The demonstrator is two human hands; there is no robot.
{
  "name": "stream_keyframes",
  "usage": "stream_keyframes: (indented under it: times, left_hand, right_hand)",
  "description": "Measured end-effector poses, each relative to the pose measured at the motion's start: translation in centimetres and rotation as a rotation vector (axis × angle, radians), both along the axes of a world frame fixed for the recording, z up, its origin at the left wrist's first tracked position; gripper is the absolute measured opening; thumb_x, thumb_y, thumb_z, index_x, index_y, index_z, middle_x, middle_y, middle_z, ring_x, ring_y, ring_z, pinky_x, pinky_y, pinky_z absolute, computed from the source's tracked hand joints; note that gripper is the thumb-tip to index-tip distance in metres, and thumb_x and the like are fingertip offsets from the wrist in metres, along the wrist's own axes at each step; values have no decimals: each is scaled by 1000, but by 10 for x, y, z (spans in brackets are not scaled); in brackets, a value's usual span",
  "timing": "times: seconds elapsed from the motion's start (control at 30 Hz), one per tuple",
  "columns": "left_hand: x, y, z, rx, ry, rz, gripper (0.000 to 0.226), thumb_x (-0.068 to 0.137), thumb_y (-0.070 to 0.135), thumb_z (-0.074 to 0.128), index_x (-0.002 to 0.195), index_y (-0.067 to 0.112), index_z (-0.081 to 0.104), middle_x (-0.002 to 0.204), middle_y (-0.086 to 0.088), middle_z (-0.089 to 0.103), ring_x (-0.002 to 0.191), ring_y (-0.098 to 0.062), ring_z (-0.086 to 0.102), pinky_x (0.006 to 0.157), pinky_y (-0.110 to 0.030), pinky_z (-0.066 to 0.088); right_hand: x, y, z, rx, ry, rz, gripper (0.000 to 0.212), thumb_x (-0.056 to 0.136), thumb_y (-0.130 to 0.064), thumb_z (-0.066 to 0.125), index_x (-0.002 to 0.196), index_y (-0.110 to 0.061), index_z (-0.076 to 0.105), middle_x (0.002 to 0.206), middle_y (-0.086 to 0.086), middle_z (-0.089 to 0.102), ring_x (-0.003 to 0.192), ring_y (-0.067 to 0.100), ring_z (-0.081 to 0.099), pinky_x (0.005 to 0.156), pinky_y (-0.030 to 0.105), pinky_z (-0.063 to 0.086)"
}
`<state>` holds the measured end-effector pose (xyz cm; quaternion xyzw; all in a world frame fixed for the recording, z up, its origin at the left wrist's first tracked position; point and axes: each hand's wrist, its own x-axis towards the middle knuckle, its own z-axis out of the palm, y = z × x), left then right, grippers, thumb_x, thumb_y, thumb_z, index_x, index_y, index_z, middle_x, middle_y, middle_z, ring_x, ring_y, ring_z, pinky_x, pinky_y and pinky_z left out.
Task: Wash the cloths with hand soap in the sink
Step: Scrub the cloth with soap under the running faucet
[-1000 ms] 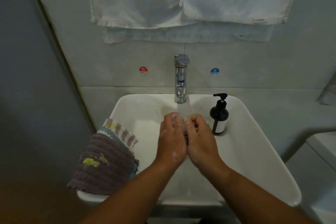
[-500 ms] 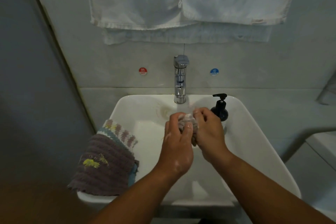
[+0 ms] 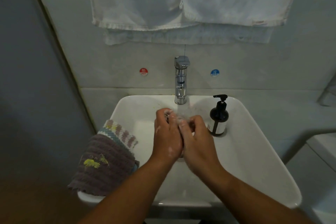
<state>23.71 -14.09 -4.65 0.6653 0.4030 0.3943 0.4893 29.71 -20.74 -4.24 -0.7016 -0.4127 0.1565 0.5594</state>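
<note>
My left hand [image 3: 168, 135] and my right hand [image 3: 197, 138] are pressed together over the white sink [image 3: 254, 160], just under the chrome tap [image 3: 181, 80]. Water runs from the tap onto my fingers. Both hands curl round a small soapy cloth [image 3: 179, 119], of which only a foamy bit shows between the fingertips. A pile of cloths lies on the sink's left rim: a purple ribbed one [image 3: 103, 165] with a yellow stain on top, striped ones [image 3: 121, 132] beneath. The dark hand soap pump bottle [image 3: 218, 116] stands inside the sink at the right.
White towels [image 3: 181, 0] hang on the wall above the tap. A red hot sticker [image 3: 143, 71] and a blue cold sticker [image 3: 215, 72] flank the tap. A grey wall closes in on the left; a white ledge [image 3: 323, 143] sits at the far right.
The hands rubbed the small cloth: half a second ago the right hand was raised with the cloth showing, now both sit level, closed together, and the soap bottle is uncovered again.
</note>
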Motion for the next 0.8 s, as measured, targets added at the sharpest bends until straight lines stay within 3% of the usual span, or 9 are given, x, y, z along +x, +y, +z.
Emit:
stream_keyframes:
  times: [0.07,0.2,0.27,0.37,0.43,0.5,0.6,0.73,0.8]
  left_hand:
    - [0,-7,0,-40,-11,-27,16,107,47,30,115,40,42,112,-4,61,98,-20,64,89,-47,57]
    - [0,-32,1,-63,-54,-172,14,108,43,33,117,45,43,113,0,62,99,-18,66,80,-35,61]
    - [1,-20,0,-9,-50,-108,14,108,43,33,115,42,45,112,-2,62,98,-19,65,83,-39,60]
    - [1,0,-1,-39,-11,-19,11,107,44,33,110,43,44,113,-3,61,100,-21,64,91,-49,56]
    - [1,-9,-2,-67,-10,-56,11,108,45,32,110,44,44,111,-1,61,100,-19,64,91,-48,57]
    - [1,-29,-2,-85,-22,-140,13,108,45,31,112,44,44,113,2,60,102,-15,64,89,-42,60]
    - [-1,-31,1,-52,-61,-136,14,108,42,32,112,40,45,111,1,61,100,-16,65,85,-42,61]
    - [-2,-1,2,-66,-18,42,14,107,42,34,105,35,46,103,-3,64,93,-21,64,88,-51,56]
    - [-2,-12,2,-89,-34,-20,16,108,43,34,104,36,47,102,-2,65,92,-21,66,86,-52,57]
  right_hand:
    - [3,3,-1,35,-72,-45,11,106,-33,45,106,-25,52,86,-13,61,79,-12,61,62,7,48]
    - [36,16,7,42,-23,-180,20,107,-29,42,97,-29,59,85,-8,64,75,4,65,61,13,50]
    - [27,11,3,12,-47,-126,26,107,-31,42,86,-27,57,78,-5,64,69,3,64,60,17,50]
    - [2,0,-1,-4,-63,-23,19,105,-35,46,89,-25,51,75,-6,60,69,-5,60,57,11,47]
    - [8,3,-1,4,-118,-69,18,105,-33,47,90,-23,50,75,-6,60,67,-4,60,58,12,47]
    - [27,11,3,6,-103,-165,13,106,-29,46,95,-25,52,79,-9,61,70,0,62,64,17,51]
    - [32,12,2,-15,-89,-126,20,107,-31,43,95,-26,57,82,-8,63,75,8,64,70,30,57]
    - [3,-1,-5,-29,-140,11,18,105,-37,45,94,-25,52,79,-8,62,74,1,62,62,16,52]
    - [11,5,-6,-3,-199,-55,14,105,-33,46,95,-25,51,79,-9,62,71,4,63,62,19,52]
